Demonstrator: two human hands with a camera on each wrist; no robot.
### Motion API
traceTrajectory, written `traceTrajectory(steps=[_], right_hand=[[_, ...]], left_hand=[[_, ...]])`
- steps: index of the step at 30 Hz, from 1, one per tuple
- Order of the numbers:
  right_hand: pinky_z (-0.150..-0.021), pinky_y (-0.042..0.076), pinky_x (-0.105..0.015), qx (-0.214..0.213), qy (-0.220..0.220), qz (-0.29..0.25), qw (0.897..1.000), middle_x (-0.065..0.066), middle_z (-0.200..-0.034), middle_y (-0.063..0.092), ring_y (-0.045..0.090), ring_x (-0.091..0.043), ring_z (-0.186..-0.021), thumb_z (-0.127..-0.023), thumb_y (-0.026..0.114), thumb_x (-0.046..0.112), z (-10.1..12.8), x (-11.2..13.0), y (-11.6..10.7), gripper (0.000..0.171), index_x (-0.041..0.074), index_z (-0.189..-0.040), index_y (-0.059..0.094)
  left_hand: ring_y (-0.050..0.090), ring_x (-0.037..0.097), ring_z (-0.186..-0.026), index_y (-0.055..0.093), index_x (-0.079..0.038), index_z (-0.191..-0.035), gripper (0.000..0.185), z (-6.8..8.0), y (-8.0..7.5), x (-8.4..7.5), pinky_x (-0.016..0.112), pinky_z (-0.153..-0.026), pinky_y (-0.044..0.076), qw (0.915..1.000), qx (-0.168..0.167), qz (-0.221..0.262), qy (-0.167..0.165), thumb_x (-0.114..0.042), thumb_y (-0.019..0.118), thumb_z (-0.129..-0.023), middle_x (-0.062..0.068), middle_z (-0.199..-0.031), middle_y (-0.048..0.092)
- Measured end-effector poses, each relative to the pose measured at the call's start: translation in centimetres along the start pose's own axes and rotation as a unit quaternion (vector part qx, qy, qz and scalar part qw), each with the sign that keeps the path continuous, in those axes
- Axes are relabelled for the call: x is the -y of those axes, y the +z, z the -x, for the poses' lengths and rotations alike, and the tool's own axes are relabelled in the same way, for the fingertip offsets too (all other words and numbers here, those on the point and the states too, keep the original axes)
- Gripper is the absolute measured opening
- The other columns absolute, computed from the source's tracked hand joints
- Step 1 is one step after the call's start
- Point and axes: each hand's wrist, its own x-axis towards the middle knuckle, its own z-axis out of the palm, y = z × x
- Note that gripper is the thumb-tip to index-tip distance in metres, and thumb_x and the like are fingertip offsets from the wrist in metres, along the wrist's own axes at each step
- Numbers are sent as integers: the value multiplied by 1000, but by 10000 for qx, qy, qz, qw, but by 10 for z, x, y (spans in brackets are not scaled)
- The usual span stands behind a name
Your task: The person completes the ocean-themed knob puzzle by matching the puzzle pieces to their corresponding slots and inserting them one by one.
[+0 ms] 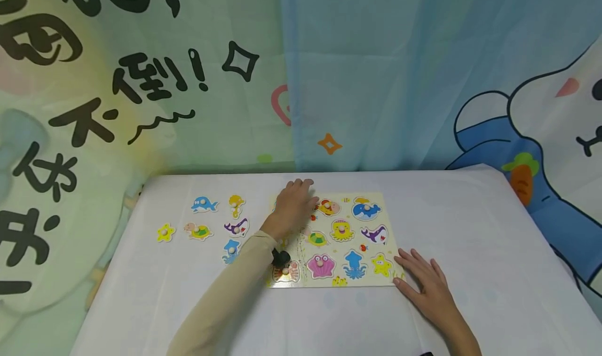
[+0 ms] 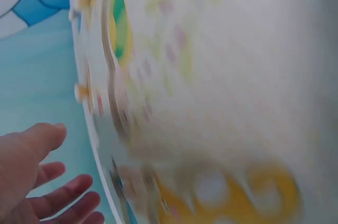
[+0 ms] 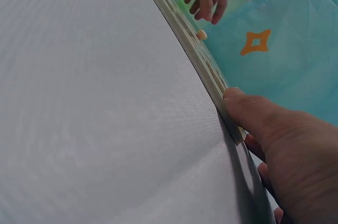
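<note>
Here: puzzle board (image 1: 357, 241) between both hands, long axis left to right across the surface (image 1: 470, 230).
Left hand (image 1: 292, 204), fingers relaxed, holding nothing, rests over the board's far-left corner. Right hand (image 1: 425, 283), flat and spread, touches its near-right corner. Loose pieces (image 1: 203, 205) lie further left, nearer the left hand.

Puzzle board (image 1: 350, 241) lies mid-table (image 1: 470, 225), curtain (image 1: 376, 73) behind at 12 o'clock. Loose pieces at the board's 9 o'clock: dolphin piece (image 1: 204, 205) and seahorse piece (image 1: 236, 205) farthest back, whale piece (image 1: 236, 227) and turtle piece (image 1: 198, 231) nearer, star piece (image 1: 165, 233) outermost. Left hand (image 1: 293, 203) over the board's 11 o'clock corner. Right hand (image 1: 425, 280) on the table, touching the board's 4 o'clock corner.
</note>
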Motion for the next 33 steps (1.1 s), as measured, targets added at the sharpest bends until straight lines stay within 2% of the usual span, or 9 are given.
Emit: traceTrajectory(steps=[8,15,21,28,33], right_hand=[[-120,-4,-57,-7,68,127,9999,-17,-147,48,28,-40,-143,-91,64,39,1,0,-3,51,11,-133,57],[-119,-3,-58,-45,70,101,9999,-17,-146,48,28,-40,-143,-91,64,40,1,0,-2,51,11,-132,57],[-119,0,-59,-104,-57,3,9999,-18,-145,49,30,-42,-141,-90,66,36,-1,1,-1,49,11,-131,58],[-119,-3,-59,6,3,38,10000,-18,-145,49,29,-41,-142,-90,64,39,1,0,1,51,11,-132,57],[-119,0,-59,-106,-70,-2,9999,-18,-145,50,31,-42,-140,-89,66,35,0,1,2,49,10,-131,58]], left_hand=[[56,30,-117,50,-11,-136,47,2,-14,36,43,-95,50,9995,-166,89,-268,-35,59,-96,12,-127,59],[55,30,-119,52,-9,-135,46,8,-31,75,45,-99,47,9968,-310,165,-723,-32,59,-96,12,-127,60],[54,34,-118,50,-7,-136,47,24,-50,117,48,-97,47,9929,-263,261,-1127,-32,56,-97,16,-126,59],[52,40,-117,47,-3,-138,47,42,-81,175,55,-95,44,9798,-368,678,-1844,-30,50,-99,22,-126,57],[54,43,-113,47,1,-136,48,61,-97,198,56,-91,45,9777,-375,513,-2004,-28,50,-99,26,-125,57]])
